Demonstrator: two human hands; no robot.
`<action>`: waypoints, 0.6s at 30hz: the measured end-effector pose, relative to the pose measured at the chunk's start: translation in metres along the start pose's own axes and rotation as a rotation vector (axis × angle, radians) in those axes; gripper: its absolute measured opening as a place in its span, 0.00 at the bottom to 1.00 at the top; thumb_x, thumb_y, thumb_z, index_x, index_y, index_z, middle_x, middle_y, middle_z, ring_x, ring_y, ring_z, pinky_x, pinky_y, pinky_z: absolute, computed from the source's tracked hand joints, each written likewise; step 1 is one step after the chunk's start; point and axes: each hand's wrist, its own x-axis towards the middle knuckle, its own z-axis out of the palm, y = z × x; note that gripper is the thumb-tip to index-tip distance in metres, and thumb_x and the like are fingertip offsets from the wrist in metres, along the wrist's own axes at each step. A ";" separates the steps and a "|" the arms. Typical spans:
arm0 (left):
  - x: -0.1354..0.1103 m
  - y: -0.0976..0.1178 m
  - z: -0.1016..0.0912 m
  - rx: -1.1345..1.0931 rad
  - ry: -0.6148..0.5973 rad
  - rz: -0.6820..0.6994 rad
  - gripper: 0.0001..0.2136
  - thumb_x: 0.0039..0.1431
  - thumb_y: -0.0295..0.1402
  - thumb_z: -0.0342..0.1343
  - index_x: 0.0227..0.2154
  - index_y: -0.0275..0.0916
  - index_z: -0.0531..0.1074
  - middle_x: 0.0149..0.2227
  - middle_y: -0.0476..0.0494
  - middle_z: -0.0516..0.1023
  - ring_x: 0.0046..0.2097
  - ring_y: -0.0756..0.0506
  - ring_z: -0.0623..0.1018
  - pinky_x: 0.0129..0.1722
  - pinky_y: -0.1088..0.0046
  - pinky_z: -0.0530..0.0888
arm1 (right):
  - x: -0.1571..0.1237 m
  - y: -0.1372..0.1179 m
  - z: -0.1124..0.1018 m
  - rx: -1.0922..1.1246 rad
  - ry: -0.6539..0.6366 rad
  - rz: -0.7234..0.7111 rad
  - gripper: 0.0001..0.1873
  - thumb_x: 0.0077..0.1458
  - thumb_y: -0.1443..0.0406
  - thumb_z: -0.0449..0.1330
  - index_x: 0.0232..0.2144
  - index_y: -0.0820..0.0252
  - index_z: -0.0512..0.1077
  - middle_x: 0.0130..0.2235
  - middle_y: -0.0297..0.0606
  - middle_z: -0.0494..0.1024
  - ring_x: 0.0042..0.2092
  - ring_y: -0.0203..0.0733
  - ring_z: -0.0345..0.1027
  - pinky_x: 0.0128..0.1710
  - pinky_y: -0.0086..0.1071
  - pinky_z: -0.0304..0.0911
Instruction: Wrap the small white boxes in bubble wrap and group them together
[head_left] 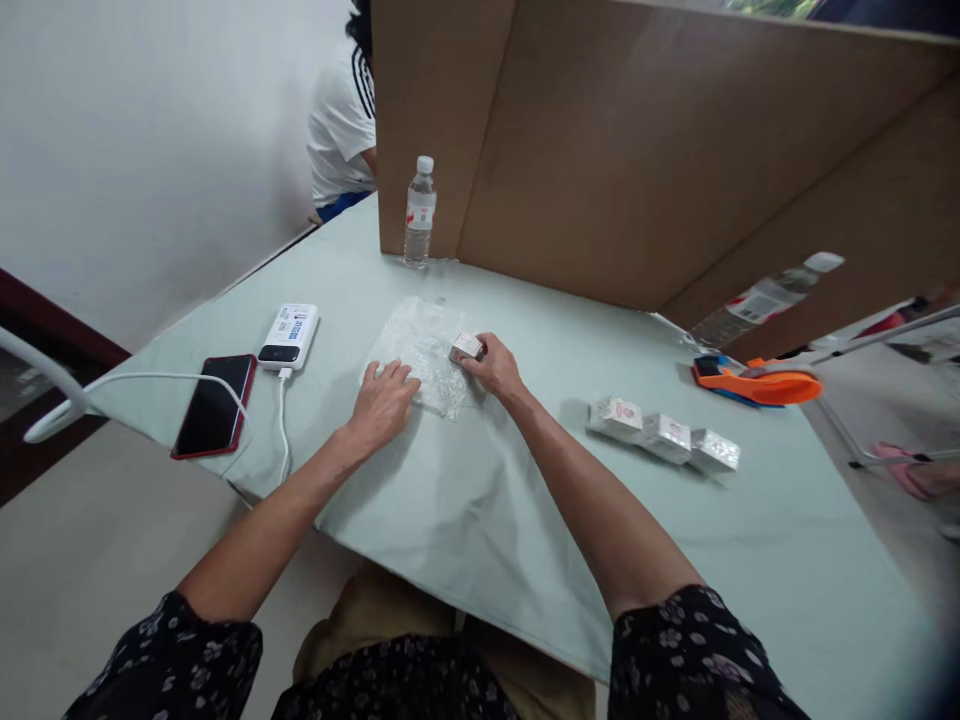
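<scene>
A sheet of clear bubble wrap (pixel 417 345) lies flat on the pale green tabletop in front of me. My left hand (pixel 385 402) rests on its near left edge, fingers spread and nothing held. Over the sheet's right side, my right hand (pixel 496 366) grips a small printed box (pixel 466 347) between thumb and fingers. Off to the right, three small boxes wrapped in bubble wrap sit in a slanting row: the left one (pixel 616 416), the middle one (pixel 667 438) and the right one (pixel 715 452).
An orange tape dispenser (pixel 757 381) lies at the right, near a tilted water bottle (pixel 769 296). Another bottle (pixel 420 215) stands by the cardboard partition (pixel 600 150). At left are a power bank (pixel 289 336) with a white cable and a phone (pixel 215 405). A person (pixel 343 125) sits beyond.
</scene>
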 end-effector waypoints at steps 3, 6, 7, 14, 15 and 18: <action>0.008 -0.001 0.001 -0.003 -0.049 -0.019 0.13 0.58 0.20 0.47 0.35 0.35 0.76 0.43 0.33 0.79 0.51 0.37 0.76 0.54 0.55 0.65 | -0.013 -0.001 -0.008 0.021 0.004 0.016 0.23 0.47 0.61 0.64 0.46 0.61 0.71 0.45 0.43 0.78 0.45 0.47 0.70 0.47 0.41 0.65; 0.007 0.015 0.000 -0.035 -0.052 0.028 0.11 0.58 0.21 0.48 0.34 0.35 0.76 0.39 0.35 0.80 0.46 0.38 0.78 0.49 0.58 0.68 | -0.034 0.000 -0.029 0.097 0.023 0.011 0.21 0.45 0.62 0.64 0.44 0.61 0.71 0.42 0.41 0.78 0.43 0.46 0.71 0.47 0.40 0.65; 0.002 0.024 -0.001 -0.047 -0.049 0.073 0.10 0.58 0.21 0.49 0.34 0.35 0.75 0.39 0.36 0.80 0.46 0.39 0.78 0.49 0.58 0.68 | -0.043 0.001 -0.037 0.138 0.033 -0.001 0.21 0.44 0.62 0.64 0.43 0.61 0.71 0.42 0.40 0.78 0.43 0.46 0.71 0.47 0.41 0.65; -0.072 0.099 -0.007 -0.098 0.002 0.389 0.06 0.59 0.22 0.52 0.35 0.37 0.73 0.46 0.39 0.79 0.50 0.40 0.76 0.57 0.56 0.66 | -0.133 0.002 -0.083 0.376 -0.025 -0.086 0.22 0.44 0.58 0.66 0.42 0.58 0.71 0.41 0.40 0.80 0.42 0.46 0.73 0.37 0.37 0.68; -0.082 0.108 -0.008 -0.106 0.008 0.405 0.06 0.59 0.22 0.52 0.35 0.37 0.72 0.46 0.39 0.79 0.51 0.40 0.76 0.57 0.56 0.66 | -0.148 0.002 -0.084 0.378 -0.036 -0.091 0.22 0.44 0.58 0.66 0.43 0.58 0.71 0.41 0.40 0.80 0.41 0.46 0.73 0.37 0.37 0.68; -0.110 0.123 -0.010 -0.141 0.028 0.427 0.05 0.60 0.23 0.52 0.35 0.37 0.71 0.47 0.38 0.78 0.52 0.40 0.75 0.58 0.55 0.66 | -0.187 0.002 -0.080 0.378 -0.061 -0.131 0.21 0.45 0.59 0.66 0.43 0.58 0.72 0.42 0.40 0.80 0.41 0.45 0.73 0.39 0.38 0.68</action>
